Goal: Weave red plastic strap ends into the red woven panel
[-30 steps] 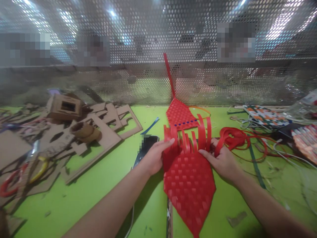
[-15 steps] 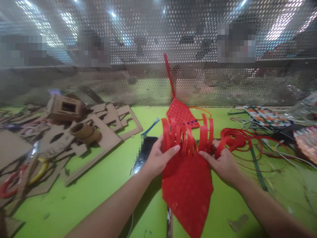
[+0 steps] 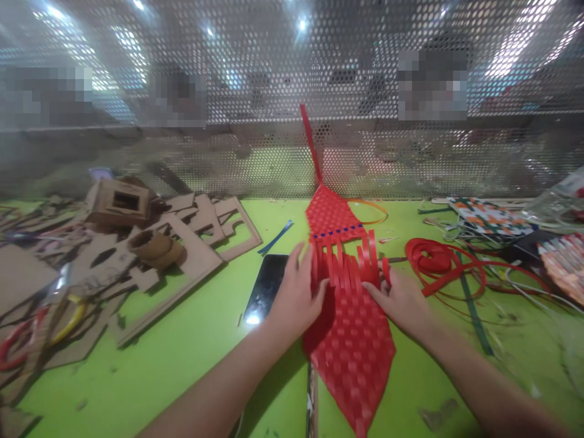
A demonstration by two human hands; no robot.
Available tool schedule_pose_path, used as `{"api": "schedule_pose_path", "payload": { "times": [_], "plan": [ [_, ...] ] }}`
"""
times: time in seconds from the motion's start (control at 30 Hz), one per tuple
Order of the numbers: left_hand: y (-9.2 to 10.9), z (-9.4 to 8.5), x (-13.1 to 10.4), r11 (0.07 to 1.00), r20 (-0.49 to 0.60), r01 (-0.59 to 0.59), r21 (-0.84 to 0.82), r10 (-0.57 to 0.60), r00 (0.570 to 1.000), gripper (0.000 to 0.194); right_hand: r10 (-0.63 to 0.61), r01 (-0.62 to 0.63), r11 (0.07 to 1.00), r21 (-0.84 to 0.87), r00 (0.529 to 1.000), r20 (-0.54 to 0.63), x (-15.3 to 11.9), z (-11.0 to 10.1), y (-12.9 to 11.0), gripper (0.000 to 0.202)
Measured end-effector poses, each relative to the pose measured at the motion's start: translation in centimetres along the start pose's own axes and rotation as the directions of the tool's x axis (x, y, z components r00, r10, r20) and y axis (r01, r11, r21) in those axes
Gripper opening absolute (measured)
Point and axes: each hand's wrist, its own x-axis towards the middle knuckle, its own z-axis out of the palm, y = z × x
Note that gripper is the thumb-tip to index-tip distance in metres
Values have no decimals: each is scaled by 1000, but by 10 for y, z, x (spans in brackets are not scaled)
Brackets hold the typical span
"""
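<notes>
Green tabletop point(image 3: 205, 319), bare between cardboard point(image 3: 198, 255) and phone point(image 3: 266, 286), left hand point(image 3: 296, 297) spread, right hand point(image 3: 401, 298) pinching fringed edge of red weave point(image 3: 353, 347)

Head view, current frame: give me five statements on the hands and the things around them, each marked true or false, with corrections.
1. The left hand is at the left side of the nearer red woven piece. True.
2. The phone lies to the right of that piece. False: the phone lies to its left, beside the left hand.
3. Loose red strips stick out from the nearer piece's far end. True.
4. The right hand holds the scissors. False: the scissors lie among the cardboard pieces on the left.
5. The farther red woven piece has a row of blue squares along its near edge. True.
</notes>
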Motion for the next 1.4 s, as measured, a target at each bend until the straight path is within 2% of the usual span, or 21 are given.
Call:
{"api": "schedule_pose_path", "payload": {
  "times": [0.07,0.1,0.17,0.23,0.33,0.4,0.5,0.57,0.8,0.83,0.9,0.97,1.0,1.1,1.17,1.23,1.3,1.4],
  "plan": [
    [10,2,-9,970,156,-182,160,157,975,56,-5,5,1000,-20,1000,11,0,2,2,36],
    [14,3,-14,945,238,-259,203,209,949,56,-6,7,1000,-28,1000,16,0,3,2,33],
    [20,8,-22,903,370,-340,263,231,900,63,-8,9,999,-36,1000,27,-1,4,2,32],
    [22,14,-28,884,442,-368,290,217,871,71,-7,8,999,-39,999,35,-2,4,2,49],
    [19,18,-32,877,475,-368,308,194,859,75,-32,33,998,-48,999,23,-3,4,3,74],
    [17,18,-33,874,485,-373,312,191,853,76,-84,83,994,-76,996,-19,-2,4,5,79],
    [18,18,-36,866,493,-380,324,188,849,77,-170,157,976,-149,982,-82,-3,4,6,72],
    [21,18,-40,866,503,-380,326,181,845,78,-185,165,968,-190,978,-94,-4,4,7,65],
    [31,18,-51,879,520,-383,284,195,832,78,-185,173,968,-181,982,-50,-2,5,9,53],
    [31,18,-49,880,500,-373,295,191,845,77,-181,169,969,-180,982,-51,-1,4,9,52],
    [28,15,-42,887,397,-284,363,129,909,77,-163,151,972,-178,985,-50,1,3,9,49],
    [23,12,-32,891,222,-98,444,-4,975,80,-130,121,978,-173,991,-43,1,1,8,48],
    [19,9,-27,892,167,-28,451,-54,984,82,-109,101,981,-167,993,-40,1,0,7,49],
    [10,0,-16,952,142,19,306,-66,988,71,-41,37,989,-142,999,-30,-1,-2,3,52],
    [8,-4,-12,991,121,49,125,-64,991,64,2,-5,993,-121,1000,-19,-3,-4,1,57],
    [9,-5,-10,990,99,122,-71,-114,989,61,41,-41,994,-105,999,-4,-4,-5,-1,61],
    [10,-3,-9,934,104,220,-281,-198,975,63,67,-66,993,-99,998,9,-5,-7,-3,61],
    [9,1,-8,750,179,380,-542,-338,924,76,89,-89,990,-111,996,-9,-4,-10,-2,60]
  ]
}}
